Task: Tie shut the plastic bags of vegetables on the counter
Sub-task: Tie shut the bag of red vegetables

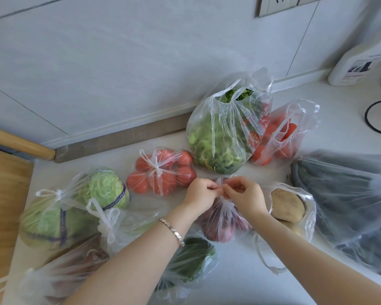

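Note:
My left hand (201, 191) and my right hand (243, 193) meet over a clear bag of dark red vegetables (220, 225) in the middle of the counter. Each hand pinches one of that bag's handles at the gathered neck. A knotted bag of tomatoes (161, 171) lies just behind my left hand. At the left lie a knotted bag of cabbages (75, 205) and a small knotted bag (119, 225). An open bag of leafy greens (224, 128) stands at the back, with an open bag of tomatoes (282, 137) beside it. An open bag of potatoes (288, 205) lies by my right wrist.
A large bag of dark vegetables (348, 194) fills the right side. A bag of green peppers (191, 258) and a brownish bag (75, 267) lie under my left forearm. A white bottle (356, 64) stands at the back right. A wooden board (2, 205) borders the counter's left edge.

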